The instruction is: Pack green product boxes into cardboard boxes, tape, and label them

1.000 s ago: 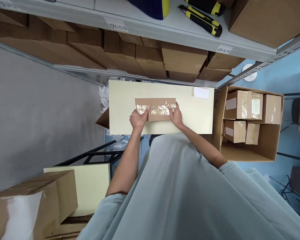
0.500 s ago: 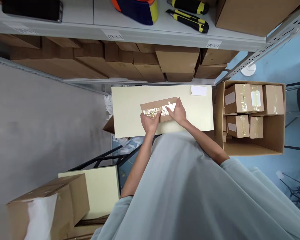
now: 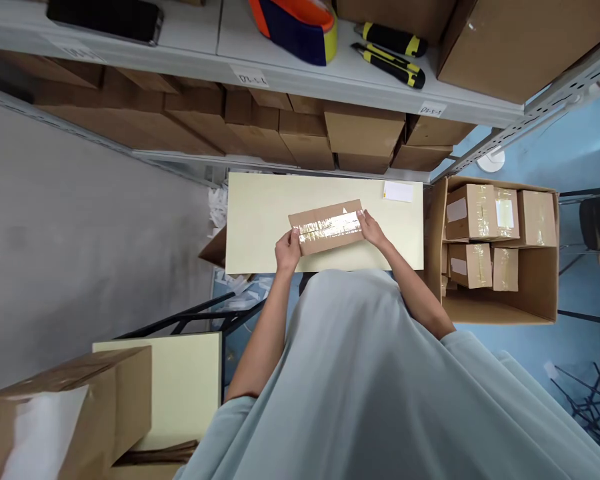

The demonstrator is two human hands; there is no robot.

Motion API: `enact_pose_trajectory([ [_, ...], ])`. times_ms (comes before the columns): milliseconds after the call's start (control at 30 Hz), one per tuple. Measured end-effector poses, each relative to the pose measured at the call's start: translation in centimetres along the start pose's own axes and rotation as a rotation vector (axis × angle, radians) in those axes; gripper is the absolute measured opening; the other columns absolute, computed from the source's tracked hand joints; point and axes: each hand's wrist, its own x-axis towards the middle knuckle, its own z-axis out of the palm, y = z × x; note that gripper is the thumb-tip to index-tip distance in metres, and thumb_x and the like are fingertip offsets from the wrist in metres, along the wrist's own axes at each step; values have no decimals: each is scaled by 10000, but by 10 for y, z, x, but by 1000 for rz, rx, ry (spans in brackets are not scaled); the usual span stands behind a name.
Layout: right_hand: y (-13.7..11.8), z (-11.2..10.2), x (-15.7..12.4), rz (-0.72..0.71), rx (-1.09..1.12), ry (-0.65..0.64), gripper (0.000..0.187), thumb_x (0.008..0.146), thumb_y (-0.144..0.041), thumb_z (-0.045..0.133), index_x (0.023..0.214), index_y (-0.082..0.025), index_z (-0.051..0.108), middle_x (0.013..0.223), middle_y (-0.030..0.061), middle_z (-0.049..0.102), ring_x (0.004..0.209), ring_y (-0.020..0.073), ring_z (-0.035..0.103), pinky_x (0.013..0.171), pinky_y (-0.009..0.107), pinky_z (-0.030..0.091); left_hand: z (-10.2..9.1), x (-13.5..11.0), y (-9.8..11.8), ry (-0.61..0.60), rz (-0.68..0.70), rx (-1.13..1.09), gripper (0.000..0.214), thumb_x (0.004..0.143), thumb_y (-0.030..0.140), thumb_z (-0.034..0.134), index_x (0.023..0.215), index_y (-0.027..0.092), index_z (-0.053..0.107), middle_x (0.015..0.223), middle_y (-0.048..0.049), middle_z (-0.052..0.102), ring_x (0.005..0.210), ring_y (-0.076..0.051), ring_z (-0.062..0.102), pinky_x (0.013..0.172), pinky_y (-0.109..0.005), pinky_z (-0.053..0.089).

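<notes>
A taped cardboard box (image 3: 325,248) is held slightly tilted above the pale tabletop (image 3: 260,193), with shiny clear tape running along its upper face. My left hand (image 3: 287,251) grips its left end, thumb on top and fingers curled below. At the opposite end, my right hand (image 3: 373,229) pinches the right edge with the thumb on the face. The box's underside is hidden. A white label (image 3: 398,191) lies on the table's far right corner.
To the right, a large open carton (image 3: 530,313) holds several taped boxes. A shelf (image 3: 300,80) behind the table carries a phone (image 3: 105,20), a tape roll (image 3: 295,30) and two utility knives (image 3: 393,65). Another carton (image 3: 130,393) stands at lower left.
Both hands have moved outward from the taped face to the box's two ends, exposing more tape. The box appears lifted, and the head view has shifted slightly.
</notes>
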Motion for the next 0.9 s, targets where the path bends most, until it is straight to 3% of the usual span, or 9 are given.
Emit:
enact_pose_trajectory([
  [133, -6, 2, -18, -76, -203, 175, 783, 1214, -683, 294, 1510, -87, 707, 1463, 267, 698, 1436, 374, 636, 1269, 518, 516, -2, -4, 9, 33, -18, -26, 362, 1024, 454, 632, 1124, 167, 829, 1142, -144, 871, 1097, -302, 786, 960, -350, 579],
  [233, -14, 1, -26, -109, -272, 178, 647, 1237, -568, 339, 1387, -117, 776, 1270, 218, 715, 1226, 346, 693, 1110, 468, 594, -4, -8, 18, 1, -47, -32, 366, 975, 398, 696, 1214, 172, 856, 1207, -136, 886, 1157, -321, 812, 1026, -379, 594],
  [367, -24, -11, -24, -209, -263, 176, 551, 1230, -517, 421, 1311, -137, 812, 1172, 170, 711, 1085, 315, 714, 1046, 443, 603, -11, -9, 23, 27, -22, -52, 402, 977, 406, 696, 1270, 192, 867, 1265, -105, 886, 1218, -322, 815, 1064, -379, 601],
  [500, -19, -18, -31, -274, -193, 149, 468, 1210, -479, 499, 1347, -165, 817, 1234, 160, 742, 1045, 286, 747, 1023, 408, 608, -16, -7, 10, 72, 11, -102, 451, 965, 397, 692, 1336, 203, 859, 1303, -84, 881, 1226, -302, 819, 1092, -362, 594],
  [667, 6, -4, -53, -168, -300, -23, 312, 1143, -308, 617, 975, -184, 848, 1140, 140, 788, 974, 265, 765, 975, 367, 608, -11, -11, -23, 37, -37, 69, 346, 967, 359, 673, 1177, 209, 904, 1172, -132, 896, 1150, -368, 824, 1061, -427, 589],
  [800, 23, 9, -61, -98, -308, -96, 215, 1087, -162, 644, 1119, -179, 856, 1180, 115, 816, 993, 229, 801, 988, 330, 621, -7, -19, -47, -57, -90, 120, 267, 942, 262, 664, 1048, 187, 898, 1111, -187, 887, 1143, -407, 825, 1034, -461, 599],
  [900, 29, 15, -62, -32, -244, -109, 289, 1069, -165, 683, 1323, -172, 822, 1299, 131, 821, 1085, 227, 826, 1025, 346, 652, -4, -24, -56, -100, -90, 96, 270, 954, 243, 679, 1128, 184, 877, 1158, -184, 884, 1137, -371, 836, 1054, -446, 614],
])
